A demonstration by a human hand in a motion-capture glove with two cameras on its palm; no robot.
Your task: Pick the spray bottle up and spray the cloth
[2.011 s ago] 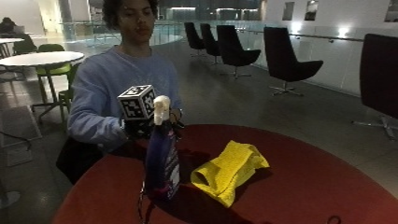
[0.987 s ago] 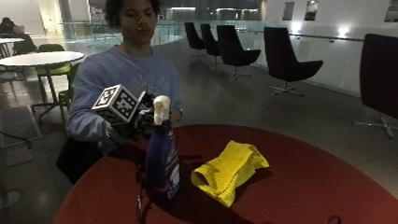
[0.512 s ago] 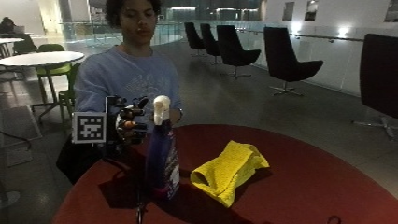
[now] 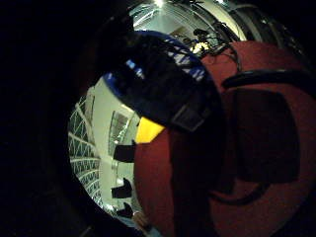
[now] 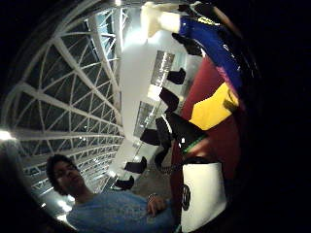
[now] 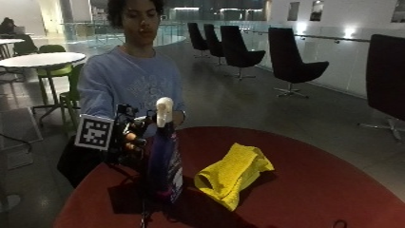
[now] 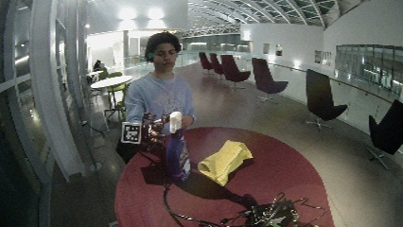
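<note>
A blue spray bottle (image 6: pixel 163 166) with a white spray head stands upright on the round red table (image 6: pixel 316 190). A crumpled yellow cloth (image 6: pixel 234 173) lies to its right, apart from it. My gloved right hand (image 6: pixel 131 137) hovers just left of the bottle's neck, its fingers loosely spread toward it; I see no grip on the bottle. In the little finger side palm view the bottle (image 4: pixel 158 84) fills much of the picture, with the cloth (image 4: pixel 147 131) behind it. The wide outside view shows the bottle (image 7: pixel 177 156), the cloth (image 7: pixel 223 161) and my hand (image 7: pixel 153 132) the same way.
A tangle of cables (image 7: pixel 264 215) lies at the table's front edge, and one cable (image 6: pixel 144 213) runs from the bottle's foot toward it. Dark chairs (image 6: pixel 288 61) and a white table (image 6: pixel 38 59) stand on the floor behind.
My hand has come off the top of the spray head and moved down to the left side of the bottle's neck. Bottle and cloth have stayed put.
</note>
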